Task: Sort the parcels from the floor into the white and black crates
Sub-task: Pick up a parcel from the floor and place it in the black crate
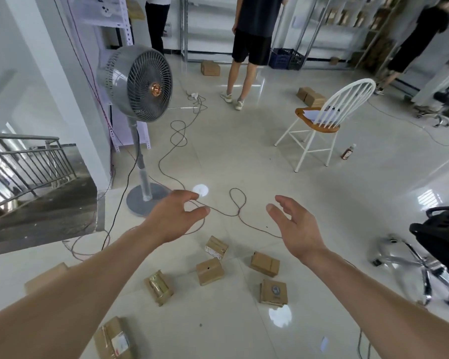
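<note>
Several brown cardboard parcels lie on the pale tiled floor below my outstretched arms: one with a label [216, 246], a plain one [209, 271], one to the right [265, 264], one with a round print [273, 292], a taped one [158, 287] and a labelled one near the bottom edge [113, 339]. My left hand [175, 216] hovers above the floor with its fingers apart and empty. Level with it, my right hand [297, 228] is also spread and holds nothing. No white or black crate shows near me.
A grey standing fan [138, 84] stands ahead on the left, its cable [233, 203] looping over the floor. A white chair [324, 120], a bottle [347, 152], an office chair base [420, 268] at right, a stair railing [24, 161] at left, people and dark crates [285, 59] by far shelves.
</note>
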{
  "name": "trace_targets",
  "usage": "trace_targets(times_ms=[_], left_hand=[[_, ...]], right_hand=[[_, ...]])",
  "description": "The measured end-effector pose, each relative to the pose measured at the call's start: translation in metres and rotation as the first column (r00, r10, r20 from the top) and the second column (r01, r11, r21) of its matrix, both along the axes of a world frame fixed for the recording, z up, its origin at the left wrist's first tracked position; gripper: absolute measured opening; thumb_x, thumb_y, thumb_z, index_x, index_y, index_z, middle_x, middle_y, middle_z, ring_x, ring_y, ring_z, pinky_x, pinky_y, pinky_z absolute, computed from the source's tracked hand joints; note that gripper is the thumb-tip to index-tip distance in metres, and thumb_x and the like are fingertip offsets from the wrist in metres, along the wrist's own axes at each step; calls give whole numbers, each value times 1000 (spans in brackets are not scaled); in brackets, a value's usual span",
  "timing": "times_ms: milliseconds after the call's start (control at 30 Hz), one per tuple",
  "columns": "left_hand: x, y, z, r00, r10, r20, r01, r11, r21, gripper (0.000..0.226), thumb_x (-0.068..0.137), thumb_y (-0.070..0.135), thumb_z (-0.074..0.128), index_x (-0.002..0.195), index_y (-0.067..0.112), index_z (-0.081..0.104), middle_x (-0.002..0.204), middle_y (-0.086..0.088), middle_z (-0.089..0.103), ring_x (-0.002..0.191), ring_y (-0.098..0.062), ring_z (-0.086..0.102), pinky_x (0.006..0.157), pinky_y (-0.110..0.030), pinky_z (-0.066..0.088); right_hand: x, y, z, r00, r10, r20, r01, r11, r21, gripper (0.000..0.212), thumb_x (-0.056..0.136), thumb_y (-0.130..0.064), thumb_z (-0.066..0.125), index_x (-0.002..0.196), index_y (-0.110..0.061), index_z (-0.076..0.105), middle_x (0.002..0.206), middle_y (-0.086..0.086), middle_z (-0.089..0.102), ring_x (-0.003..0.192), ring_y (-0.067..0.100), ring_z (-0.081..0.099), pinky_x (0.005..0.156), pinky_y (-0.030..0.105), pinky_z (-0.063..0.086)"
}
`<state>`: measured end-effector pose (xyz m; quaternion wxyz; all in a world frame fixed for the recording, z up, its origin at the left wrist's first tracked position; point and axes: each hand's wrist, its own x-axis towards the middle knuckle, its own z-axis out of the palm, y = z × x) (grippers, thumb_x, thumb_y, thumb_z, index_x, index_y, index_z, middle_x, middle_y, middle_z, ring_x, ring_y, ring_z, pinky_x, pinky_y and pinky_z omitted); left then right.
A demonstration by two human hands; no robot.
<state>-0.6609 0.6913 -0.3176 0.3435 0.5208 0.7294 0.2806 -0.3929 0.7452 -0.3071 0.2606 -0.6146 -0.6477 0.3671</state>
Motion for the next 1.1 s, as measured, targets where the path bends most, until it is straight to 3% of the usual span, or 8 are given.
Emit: trace_targets(times_ms=[133, 267, 433, 567, 800, 933, 1100], left_hand=[[23, 23, -11, 997, -74, -3, 73, 997, -18, 57, 91, 54, 64, 140, 28, 54, 150, 9, 47, 135, -15, 46, 105, -29, 36], [52, 55, -20, 990, -140, -12, 139, 989, -48, 55, 92, 52, 63, 141, 28, 54, 150, 8, 48, 134, -15, 47, 103, -28, 36], [94, 108, -32, 980, -196, -17, 195, 978, -76, 56, 93, 50, 63, 142, 25, 53, 152, 9, 44, 129, -13, 48, 101, -26, 35], [134, 164, -43, 976, -214, -25, 211, 973, -93, 55, 94, 49, 63, 143, 24, 53, 151, 9, 44, 119, -10, 49, 99, -24, 35], [200, 261, -77, 984, -165, -71, 151, 975, -165, 53, 93, 48, 64, 140, 24, 57, 146, 7, 51, 132, -13, 48, 97, -23, 32], [231, 302, -111, 990, -140, -4, 136, 965, -224, 53, 93, 49, 63, 140, 25, 56, 146, 6, 50, 134, -13, 46, 99, -26, 34], [254, 348, -171, 990, -137, 45, 144, 936, -321, 55, 92, 52, 64, 140, 25, 57, 146, 6, 51, 133, -14, 48, 102, -31, 40]], right_hand=[[30, 10, -8, 998, -67, 13, 67, 998, -10, 58, 97, -54, 59, 147, -26, 53, 144, -7, 57, 130, 9, 50, 111, 32, 38], [64, 25, -18, 991, -134, 19, 135, 990, -48, 57, 97, -53, 59, 146, -25, 54, 132, -9, 63, 134, 10, 51, 108, 30, 38], [113, 59, -33, 981, -196, 7, 196, 978, -75, 53, 97, -50, 61, 144, -26, 57, 123, 1, 68, 98, -9, 57, 88, 21, 40], [152, 117, -54, 976, -216, -9, 214, 972, -100, 53, 98, -50, 60, 144, -26, 56, 109, -15, 61, 93, -8, 53, 95, 26, 37], [219, 222, -105, 978, -207, -14, 201, 961, -191, 56, 97, -53, 61, 144, -25, 57, 122, -6, 65, 112, 12, 56, 98, 30, 40], [245, 264, -135, 984, -176, 39, 180, 950, -253, 78, 81, -70, 54, 144, -24, 58, 141, -3, 62, 133, 19, 54, 106, 36, 43], [256, 297, -191, 983, -177, 39, 180, 925, -334, 77, 82, -69, 54, 145, -24, 56, 143, -3, 61, 132, 18, 55, 100, 32, 44]])
